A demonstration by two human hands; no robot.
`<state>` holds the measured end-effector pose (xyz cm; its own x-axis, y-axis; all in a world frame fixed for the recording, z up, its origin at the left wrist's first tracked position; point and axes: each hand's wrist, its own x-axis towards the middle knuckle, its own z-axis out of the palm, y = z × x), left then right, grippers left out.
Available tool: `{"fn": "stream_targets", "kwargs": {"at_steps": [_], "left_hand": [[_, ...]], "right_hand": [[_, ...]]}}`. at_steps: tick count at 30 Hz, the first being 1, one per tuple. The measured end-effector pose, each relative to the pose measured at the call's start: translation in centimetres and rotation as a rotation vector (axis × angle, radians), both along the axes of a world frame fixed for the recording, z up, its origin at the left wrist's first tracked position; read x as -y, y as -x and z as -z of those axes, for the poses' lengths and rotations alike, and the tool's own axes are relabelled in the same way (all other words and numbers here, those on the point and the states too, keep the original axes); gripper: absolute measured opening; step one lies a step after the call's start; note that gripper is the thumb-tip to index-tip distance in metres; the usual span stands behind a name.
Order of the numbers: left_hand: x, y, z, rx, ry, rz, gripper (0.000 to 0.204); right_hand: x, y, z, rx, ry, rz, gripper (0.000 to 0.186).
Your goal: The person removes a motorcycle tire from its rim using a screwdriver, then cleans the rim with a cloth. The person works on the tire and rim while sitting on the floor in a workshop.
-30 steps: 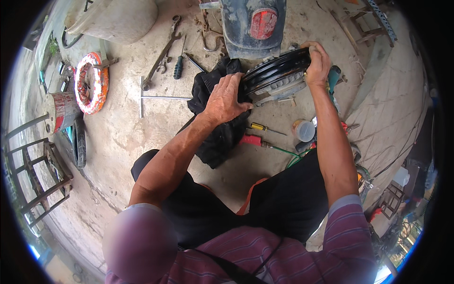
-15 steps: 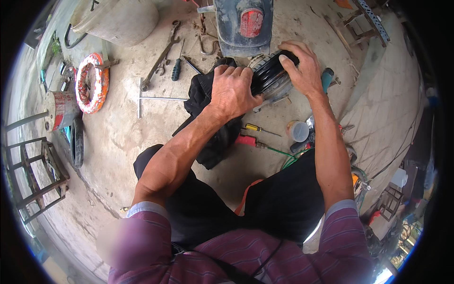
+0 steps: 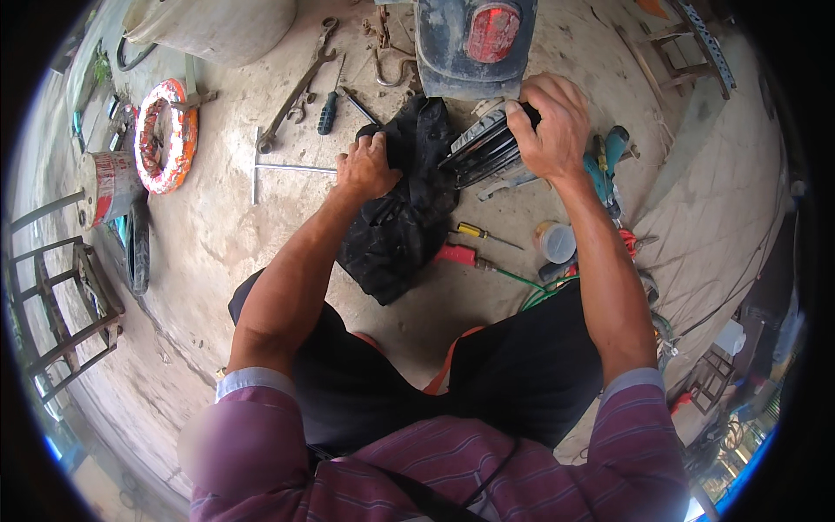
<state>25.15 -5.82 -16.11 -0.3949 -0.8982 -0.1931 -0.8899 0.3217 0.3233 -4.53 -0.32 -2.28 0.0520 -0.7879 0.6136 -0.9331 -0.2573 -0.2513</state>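
My left hand is on the left part of a crumpled black cloth, its fingers bent into the fabric. To the right, my right hand grips the edge of a small motorcycle wheel, thumb on the near side and fingers over the top. The wheel has a glossy black rim and a dusty tyre, and stands tilted beside the cloth. Part of it is hidden behind my hand. Just beyond it hangs a dirty dark mudguard with a red reflector.
Left of the cloth lie a T-handle wrench, a large spanner and a screwdriver. Nearer me are a yellow screwdriver, a red air tool with green hose, and a plastic cup. A wrapped ring stands far left.
My left hand has left the wheel and moved left onto the black cloth, which now lies more spread out. My right hand keeps hold of the wheel, which has tilted.
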Motion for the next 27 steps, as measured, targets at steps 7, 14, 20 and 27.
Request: {"fn": "stream_targets", "kwargs": {"at_steps": [7, 14, 20, 27], "left_hand": [[1.7, -1.8, -0.9, -0.091, -0.403, -0.026, 0.080], [1.1, -6.3, -0.5, -0.205, -0.512, 0.010, 0.097], [-0.3, -6.0, -4.2, -0.171, -0.419, 0.070, 0.056], [2.2, -9.3, -17.4, -1.185, -0.844, -0.333, 0.014]], "right_hand": [[0.5, 1.0, 0.0, 0.051, -0.017, 0.003, 0.017], [0.6, 1.5, -0.1, 0.079, -0.028, 0.010, 0.018], [0.7, 1.8, 0.3, 0.086, -0.042, 0.014, 0.018], [0.8, 1.7, 0.1, 0.091, -0.016, 0.002, 0.015]]}}
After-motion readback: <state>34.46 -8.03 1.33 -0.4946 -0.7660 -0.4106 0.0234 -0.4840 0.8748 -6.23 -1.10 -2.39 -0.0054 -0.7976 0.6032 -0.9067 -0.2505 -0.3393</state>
